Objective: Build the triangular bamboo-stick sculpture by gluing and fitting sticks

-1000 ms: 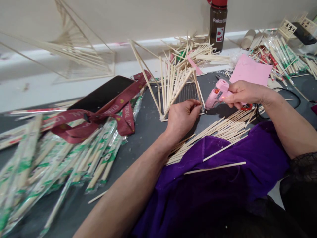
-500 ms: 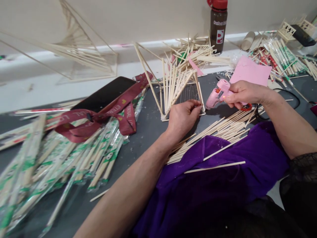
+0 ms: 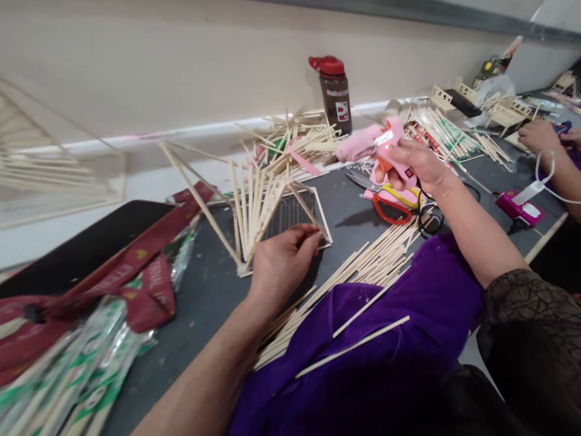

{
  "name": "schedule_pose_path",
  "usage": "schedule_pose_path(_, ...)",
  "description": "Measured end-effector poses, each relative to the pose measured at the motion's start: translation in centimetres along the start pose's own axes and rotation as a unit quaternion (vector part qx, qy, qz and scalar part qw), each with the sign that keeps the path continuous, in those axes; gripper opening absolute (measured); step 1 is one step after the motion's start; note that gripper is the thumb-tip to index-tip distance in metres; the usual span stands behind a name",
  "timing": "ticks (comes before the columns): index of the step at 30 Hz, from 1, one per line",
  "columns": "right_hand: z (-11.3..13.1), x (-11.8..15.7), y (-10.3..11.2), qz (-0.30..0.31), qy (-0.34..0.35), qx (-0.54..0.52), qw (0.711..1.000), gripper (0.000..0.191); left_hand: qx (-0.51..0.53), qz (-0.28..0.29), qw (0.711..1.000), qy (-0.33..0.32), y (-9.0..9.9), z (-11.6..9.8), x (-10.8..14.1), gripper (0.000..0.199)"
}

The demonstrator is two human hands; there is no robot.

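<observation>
A small framework of pale wooden sticks (image 3: pixel 249 209) stands on the dark table, with a fan of slanted sticks on its left side. At its front right corner, my left hand (image 3: pixel 285 257) is closed in a pinch round the lower end of a slanting wooden stick (image 3: pixel 305 204); the fingertips partly hide that end. My right hand (image 3: pixel 420 165) is wrapped round the grip of a pink hot glue gun (image 3: pixel 363 143), raised above the table with its nozzle to the left and its small light lit. Orange-handled scissors (image 3: pixel 391 209) lie beneath it.
Loose sticks (image 3: pixel 358 266) and purple cloth (image 3: pixel 385 303) lie in front. Wrapped chopsticks (image 3: pixel 97 375), a red lanyard (image 3: pixel 152 297) and a black tablet-like slab (image 3: pixel 91 242) lie left. A bottle (image 3: pixel 336 100) stands behind. Another person's hand (image 3: pixel 540 136) is at right, near a pink power adapter (image 3: pixel 521 206).
The glue gun has lifted away from the framework's front right corner, uncovering the scissors. My left hand keeps its pinch there. The view has swung right, bringing another person's hands into sight.
</observation>
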State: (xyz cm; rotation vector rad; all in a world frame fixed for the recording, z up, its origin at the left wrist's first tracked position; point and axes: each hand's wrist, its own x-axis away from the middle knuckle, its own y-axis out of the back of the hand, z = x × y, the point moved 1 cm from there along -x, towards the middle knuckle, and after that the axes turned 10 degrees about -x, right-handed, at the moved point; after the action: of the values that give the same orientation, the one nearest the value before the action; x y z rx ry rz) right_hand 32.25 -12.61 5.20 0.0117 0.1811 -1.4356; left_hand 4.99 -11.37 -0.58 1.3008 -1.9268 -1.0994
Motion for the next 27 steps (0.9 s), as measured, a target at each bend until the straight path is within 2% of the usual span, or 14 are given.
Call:
schedule_pose_path(2, -0.1, 0.1, 1.5, -0.057, 0.033, -0.048, 0.997, 0.040, 0.001, -0.002, 1.000, -0.005, 0.0, -0.1, 0.0, 0.042)
schedule_pose_path(4, -0.5, 0.5, 3.0, -0.104, 0.039, -0.096, 0.989, 0.038, -0.006, -0.003, 1.000, -0.012, 0.1, -0.1, 0.0, 0.041)
schedule_pose_path(8, -1.7, 1.4, 5.1, -0.176, -0.011, -0.160, 0.971, 0.028, -0.024, -0.009, 0.999, -0.031, 0.4, -0.1, -0.1, 0.038)
schedule_pose_path(13, -2.6, 1.9, 6.1, -0.266, -0.048, -0.155, 0.950, 0.024, -0.027, -0.026, 0.998, -0.045, 0.5, -0.1, -0.2, 0.034)
schedule_pose_path(17, -2.9, 2.0, 5.8, -0.256, -0.022, -0.159, 0.953, 0.017, -0.026, -0.011, 0.999, -0.036, 0.4, -0.1, -0.2, 0.037)
schedule_pose_path(20, -2.9, 2.2, 5.7, -0.251, 0.011, -0.151, 0.956, 0.029, -0.029, -0.004, 0.999, -0.031, 0.3, 0.0, -0.2, 0.040)
schedule_pose_path(27, -3.0, 2.3, 6.2, -0.262, 0.027, -0.062, 0.963, 0.024, -0.026, -0.004, 0.999, -0.028, 0.2, 0.0, -0.3, 0.042)
